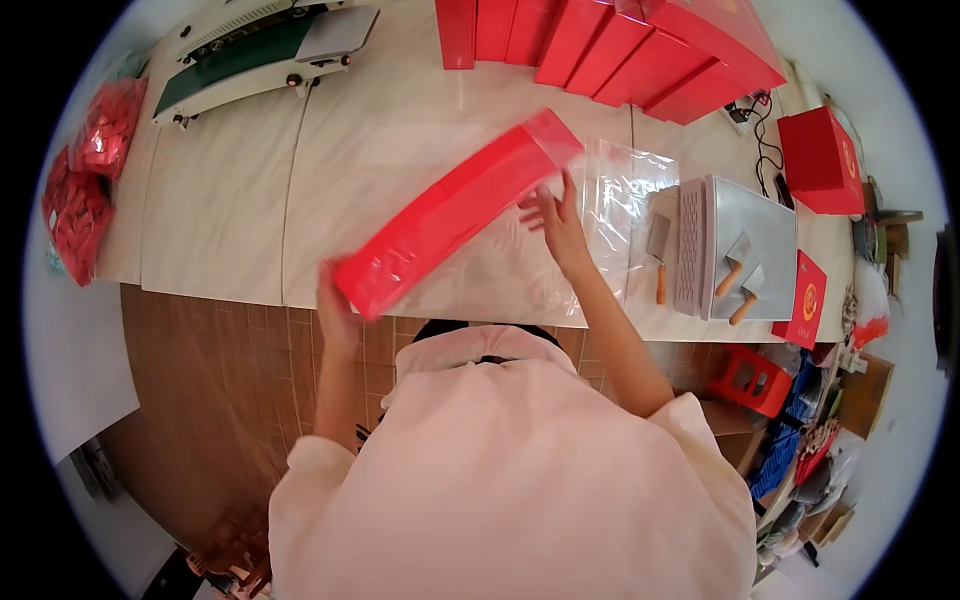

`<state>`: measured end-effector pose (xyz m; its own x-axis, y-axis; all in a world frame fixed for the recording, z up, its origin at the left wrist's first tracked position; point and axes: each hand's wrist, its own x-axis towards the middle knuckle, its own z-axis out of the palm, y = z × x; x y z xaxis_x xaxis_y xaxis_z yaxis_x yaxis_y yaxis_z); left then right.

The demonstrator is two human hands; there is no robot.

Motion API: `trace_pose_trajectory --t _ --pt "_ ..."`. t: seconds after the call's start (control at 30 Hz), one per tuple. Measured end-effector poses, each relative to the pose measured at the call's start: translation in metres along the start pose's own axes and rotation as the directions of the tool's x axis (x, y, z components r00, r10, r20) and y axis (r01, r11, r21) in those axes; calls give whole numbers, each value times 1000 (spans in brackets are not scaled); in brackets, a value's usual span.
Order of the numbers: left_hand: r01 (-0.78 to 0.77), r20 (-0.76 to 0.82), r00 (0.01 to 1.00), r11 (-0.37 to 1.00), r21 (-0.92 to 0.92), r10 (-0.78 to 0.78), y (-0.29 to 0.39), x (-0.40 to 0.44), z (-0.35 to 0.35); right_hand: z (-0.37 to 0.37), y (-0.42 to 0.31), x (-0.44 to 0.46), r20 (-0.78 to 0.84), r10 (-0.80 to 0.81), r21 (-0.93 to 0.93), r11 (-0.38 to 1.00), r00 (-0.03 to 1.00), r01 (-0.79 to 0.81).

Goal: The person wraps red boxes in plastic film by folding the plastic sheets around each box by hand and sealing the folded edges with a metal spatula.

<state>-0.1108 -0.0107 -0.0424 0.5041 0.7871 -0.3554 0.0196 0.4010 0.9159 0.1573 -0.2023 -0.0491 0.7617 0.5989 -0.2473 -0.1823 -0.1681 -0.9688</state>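
A long red box point(455, 210) with a shiny surface, seemingly in clear film, lies at a slant in front of me and is slightly blurred. My left hand point(338, 300) is closed around its near left end, the fingers partly hidden. At the other end my right hand point(552, 218) has its fingers spread, one fingertip at or close to the box's lower edge. Clear plastic bags point(620, 205) lie flat on the table just right of that hand.
Red boxes point(600, 50) stand in a row at the back. A belt machine point(260, 55) is back left, beside bagged red items point(80, 205). On the right, a metal-topped unit point(755, 235) carries wooden-handled scrapers point(738, 270); another scraper point(659, 245) lies beside it. A red stool point(750, 382) is below.
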Motion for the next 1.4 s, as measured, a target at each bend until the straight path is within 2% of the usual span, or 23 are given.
trace_pose_trajectory --t 0.1,0.17,0.2,0.27,0.3,0.33,0.37,0.43,0.47,0.6,0.67,0.7,0.77,0.83,0.9,0.97,1.03,1.1,1.17,1.23,1.3,1.37,1.4 --pt "185 159 963 961 208 -220 10 -58 22 30 -14 42 137 -71 -64 995 988 81" --pt "158 385 896 969 191 -222 -15 -72 25 37 -33 49 238 -50 25 999 970 46" --pt "164 381 897 968 191 -227 -20 -74 28 39 -37 49 332 -44 110 994 942 8" --pt "47 377 916 970 240 -138 -25 -68 39 26 -35 48 324 -37 101 995 945 5" --pt "-11 258 965 969 246 -54 -16 -57 40 14 -34 44 312 -32 93 996 950 3" --pt "-68 134 990 964 257 34 -3 -40 40 0 -31 39 189 12 144 989 982 -40" --pt "-65 142 989 966 249 30 5 -20 36 -15 -27 30 181 14 135 990 983 -39" --pt "-352 -16 927 886 303 374 20 25 21 -39 -17 6 -69 -101 14 995 993 102" --pt "-376 -168 890 890 257 424 23 45 21 -51 -6 -6 -80 -102 13 995 992 103" --pt "-487 -329 797 861 149 507 66 87 16 -78 19 -51 -290 -108 -232 972 951 39" --pt "-591 -299 712 772 232 635 72 92 25 -108 17 -68 -497 -231 -431 902 836 -7" --pt "-625 -271 636 688 368 722 89 78 33 -121 18 -70 -531 -228 -434 901 816 -31" --pt "-672 -88 589 547 500 803 104 39 89 -182 25 -81 -595 -523 -751 632 611 -191" --pt "-700 55 652 572 428 756 111 23 111 -222 25 -82 -511 -720 -855 367 471 -367" --pt "-714 342 636 361 599 691 110 5 132 -263 25 -90 -629 -609 -726 238 483 -645" --pt "-760 542 604 220 611 584 109 -10 166 -308 44 -87 -608 -407 -700 -132 682 -702" --pt "-792 677 554 55 609 485 104 -21 183 -315 36 -80 -773 -180 -600 -106 608 -793" --pt "-801 740 528 -47 597 417 98 -35 210 -354 89 -65 -800 -207 -575 -4 563 -818" --pt "-790 753 528 -99 605 393 93 -51 221 -360 95 -66 -761 -242 -644 172 601 -746" --pt "-634 590 767 156 757 253 89 -63 232 -357 93 -66 -751 -302 -659 388 587 -644" --pt "-583 545 805 148 799 232 87 -67 238 -326 53 -70 -708 -308 -696 459 636 -552" --pt "-538 507 838 149 830 200 83 -68 238 -297 21 -72 -552 -326 -706 673 768 -221" --pt "-556 518 817 109 824 253 79 -67 239 -281 1 -75 -472 -241 -665 729 848 -163"
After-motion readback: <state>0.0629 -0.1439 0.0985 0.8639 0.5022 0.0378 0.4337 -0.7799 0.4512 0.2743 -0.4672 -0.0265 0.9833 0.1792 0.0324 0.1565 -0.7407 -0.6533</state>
